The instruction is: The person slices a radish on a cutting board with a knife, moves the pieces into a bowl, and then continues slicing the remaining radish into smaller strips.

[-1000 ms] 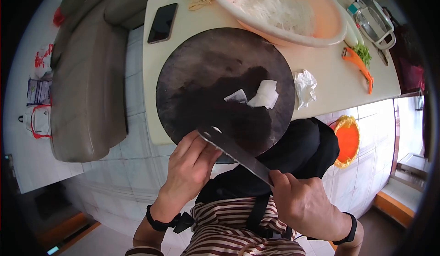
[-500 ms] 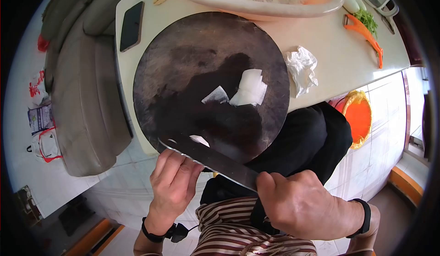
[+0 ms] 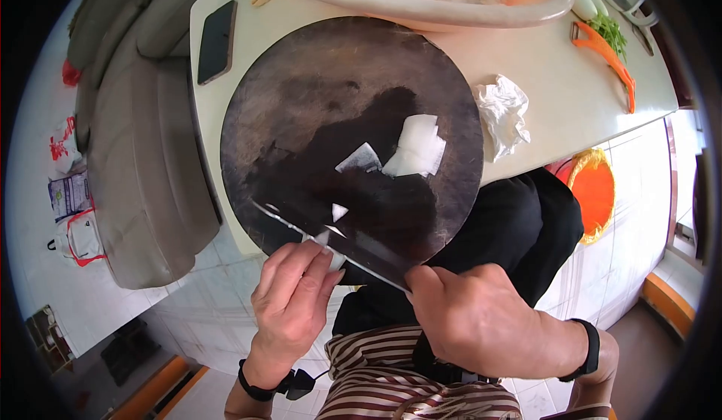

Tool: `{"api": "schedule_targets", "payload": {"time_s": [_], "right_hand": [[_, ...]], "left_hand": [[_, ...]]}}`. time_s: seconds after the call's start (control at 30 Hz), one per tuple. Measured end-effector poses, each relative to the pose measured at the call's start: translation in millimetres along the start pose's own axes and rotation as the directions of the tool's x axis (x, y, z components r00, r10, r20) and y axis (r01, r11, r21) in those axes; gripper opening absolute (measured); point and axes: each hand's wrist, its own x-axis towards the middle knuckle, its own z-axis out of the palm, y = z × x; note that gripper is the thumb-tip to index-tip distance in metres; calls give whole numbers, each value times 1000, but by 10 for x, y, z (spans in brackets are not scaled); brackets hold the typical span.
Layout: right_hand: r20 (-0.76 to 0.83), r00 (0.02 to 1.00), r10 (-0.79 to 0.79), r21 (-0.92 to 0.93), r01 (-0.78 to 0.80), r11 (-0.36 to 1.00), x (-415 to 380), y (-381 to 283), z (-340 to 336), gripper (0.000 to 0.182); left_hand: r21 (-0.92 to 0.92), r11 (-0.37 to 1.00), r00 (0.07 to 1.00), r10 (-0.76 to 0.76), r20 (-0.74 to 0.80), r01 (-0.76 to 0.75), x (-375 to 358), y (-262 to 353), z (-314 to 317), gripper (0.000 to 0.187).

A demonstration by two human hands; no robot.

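My right hand (image 3: 481,318) is wrapped round the handle of a broad dark kitchen knife (image 3: 365,258), whose blade slants over the near edge of a round dark chopping board (image 3: 301,97). Close against the blade, my left hand (image 3: 289,300) pinches a small white radish piece (image 3: 336,260), partly hidden by the fingers. A white scrap (image 3: 339,212) lies on the board just beyond the blade. Farther up, overlapping thin radish slices (image 3: 417,148) rest beside a single slice (image 3: 361,158) on the wet, dark area.
A basin (image 3: 436,14) of white shreds stands behind the board. A phone (image 3: 217,42) lies at left; crumpled tissue (image 3: 502,115) and an orange peeler (image 3: 608,59) are at right. A lined bin (image 3: 590,194) stands below the table edge, a sofa (image 3: 147,149) at left.
The knife and right hand have shifted slightly left and up. My left hand has moved a little right, its white piece now visible. A small scrap now shows beyond the blade.
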Motion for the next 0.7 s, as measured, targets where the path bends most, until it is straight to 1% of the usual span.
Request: {"api": "schedule_targets", "payload": {"time_s": [0.07,0.1,0.13,0.2,0.23,0.33,0.4,0.47,0.53,0.6,0.63,0.7], "right_hand": [[-8,1000,8,13,-8,1000,-56,-79,-56,15],[2,1000,20,-25,-20,999,-84,-118,-67,18],[4,1000,16,-26,-16,1000,-105,-148,-68,18],[85,995,44,-65,-39,997,-127,-184,-82,27],[86,995,45,-66,-39,997,-120,-194,-108,27],[124,992,21,-61,-13,998,-62,-194,-167,29],[154,987,-46,-81,59,995,-22,-166,-184,32],[166,985,-55,-103,73,992,41,-170,-192,32],[176,982,-71,-128,94,987,107,-165,-178,32],[131,988,-82,-112,97,989,162,-144,-128,25],[130,988,-81,-109,96,989,190,-130,-83,25],[54,996,-76,-86,81,993,252,-97,31,17]], "left_hand": [[2,1000,1000,15,1,-15,-28,-19,-11,38],[4,1000,1000,12,-2,-12,-39,-30,-17,38],[2,1000,1000,23,5,-23,-48,-40,-20,38],[-2,999,999,37,11,-37,-49,-52,-19,37],[-6,999,999,35,11,-35,-53,-53,-15,36],[-10,1000,999,20,35,-20,-117,-66,-28,36],[-13,1000,998,14,62,-13,-132,-63,-32,36],[-38,999,999,-32,41,33,-124,-37,-28,32],[-34,999,999,-12,35,13,-109,-50,-14,31],[-24,1000,1000,8,29,-7,-88,-57,-12,30],[-18,1000,1000,10,28,-9,-69,-58,-10,32],[-11,1000,1000,14,28,-14,-54,-45,-20,35]]}}
